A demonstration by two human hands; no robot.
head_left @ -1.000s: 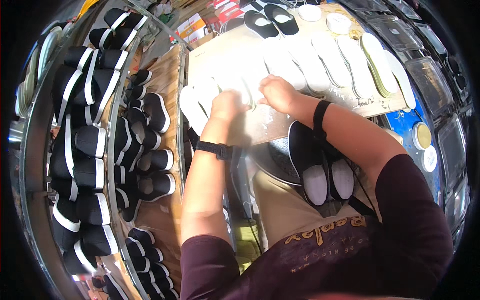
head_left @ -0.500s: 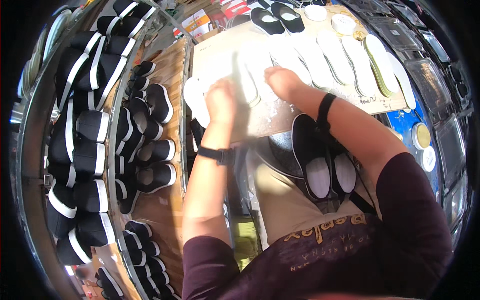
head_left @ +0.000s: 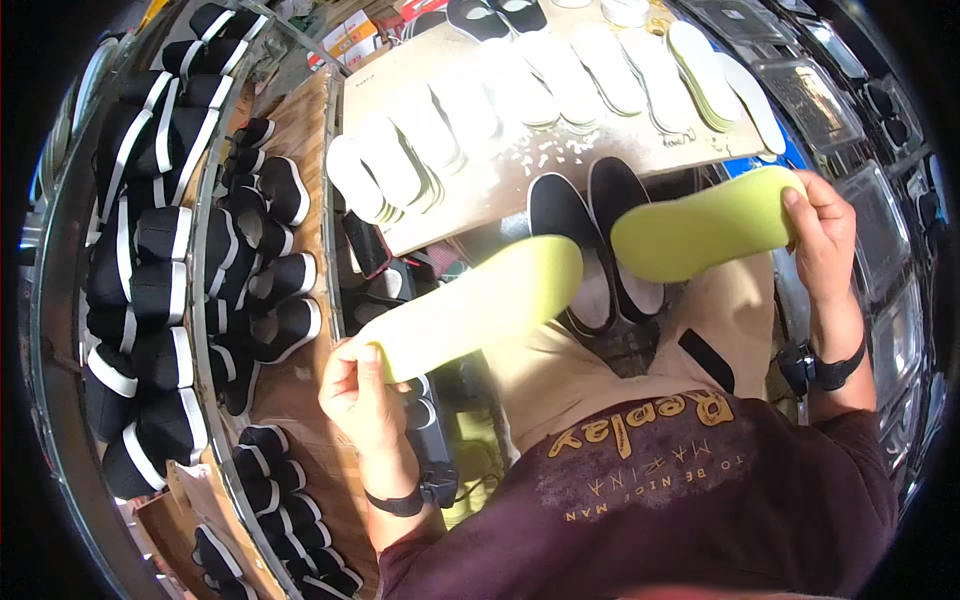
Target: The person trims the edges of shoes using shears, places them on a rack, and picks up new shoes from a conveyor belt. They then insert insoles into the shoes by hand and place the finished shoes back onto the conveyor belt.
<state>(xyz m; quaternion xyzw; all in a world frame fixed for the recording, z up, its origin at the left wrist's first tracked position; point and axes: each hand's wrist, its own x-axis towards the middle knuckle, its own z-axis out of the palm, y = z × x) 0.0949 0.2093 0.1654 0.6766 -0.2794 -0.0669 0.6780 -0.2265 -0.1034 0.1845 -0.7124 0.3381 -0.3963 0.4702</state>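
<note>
Above the lap, left hand (head_left: 365, 385) pinching one yellow-green insole (head_left: 480, 305), right hand (head_left: 822, 235) another (head_left: 700, 222)

Shoe workshop: racked black shoes (head_left: 180, 290), insole stacks (head_left: 560, 90) on workbench (head_left: 520, 175).

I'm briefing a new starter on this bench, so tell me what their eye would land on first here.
Two bright yellow-green insoles stand out, one in the left hand, the left insole, and one in the right hand, the right insole, held apart over the lap. Between them a pair of black slip-on shoes lies on the knees. Rows of white insoles cover the board ahead, and black shoes with white soles crowd the left.
</note>
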